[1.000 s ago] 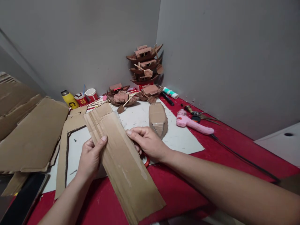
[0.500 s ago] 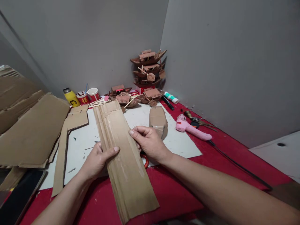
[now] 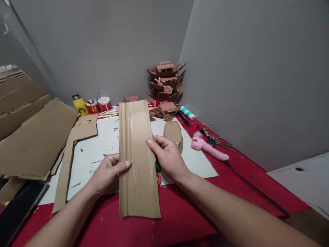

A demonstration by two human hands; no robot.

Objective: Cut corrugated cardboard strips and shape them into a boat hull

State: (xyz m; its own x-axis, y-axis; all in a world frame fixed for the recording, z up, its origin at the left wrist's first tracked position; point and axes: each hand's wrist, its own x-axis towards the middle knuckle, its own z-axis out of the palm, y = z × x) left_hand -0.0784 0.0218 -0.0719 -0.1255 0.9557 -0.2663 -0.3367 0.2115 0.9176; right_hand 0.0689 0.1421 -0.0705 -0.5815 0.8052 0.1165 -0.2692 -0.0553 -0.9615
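While both of your hands hold it, the long cardboard strip stands almost straight up in the middle of the frame. It has bent lines down its left side and some shiny streaks on its front.

Your left hand pinches the strip's left edge. Its thumb lies flat on the front, and its other fingers curl up at the edge and go behind, so you can't see all of them. Your right hand pinches the other edge, a bit higher up. That thumb presses its tip on the front, the pointer finger is bent close to it, and the rest are tucked out of sight. There is just the thickness of the strip between thumb and fingers on each side.

Close by your right hand, a red ring peeks out from behind the strip. Just above that hand, right of the middle, a cardboard boat shape lies on the white paper. Farther right is a pink tool with a black cord.

On the left, a cut cardboard piece lies beside big cardboard sheets. At the top middle, brown toy boats are piled up. The red table fills the bottom middle.
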